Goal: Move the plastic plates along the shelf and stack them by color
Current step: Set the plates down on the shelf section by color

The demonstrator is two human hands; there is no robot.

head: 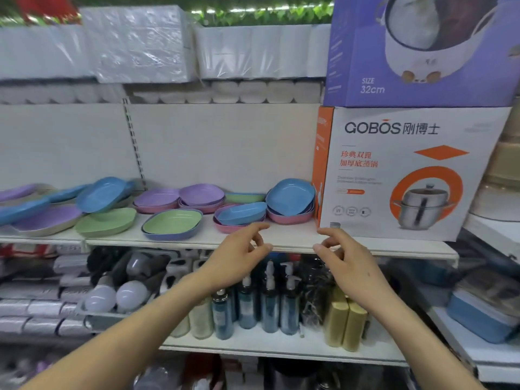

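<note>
Plastic plates in mixed colours lie along the white shelf (pixel 281 235). A blue plate (pixel 289 196) leans on a pink stack by the box at the right. Another blue plate (pixel 242 213) sits on pink ones in front of it. A green plate (pixel 172 220) rests on a dark blue one at the middle. Purple plates (pixel 201 194) are stacked behind it. More blue, purple and green plates (pixel 105 222) lie jumbled at the left. My left hand (pixel 239 256) and my right hand (pixel 342 256) hover at the shelf's front edge, fingers loosely curled, holding nothing.
A white and orange steamer-pot box (pixel 399 173) stands on the shelf at the right, with a purple pot box (pixel 422 49) on top. Wrapped white packs fill the upper shelf. Pump bottles (pixel 270 299) and light bulbs (pixel 115 296) stand on the shelf below.
</note>
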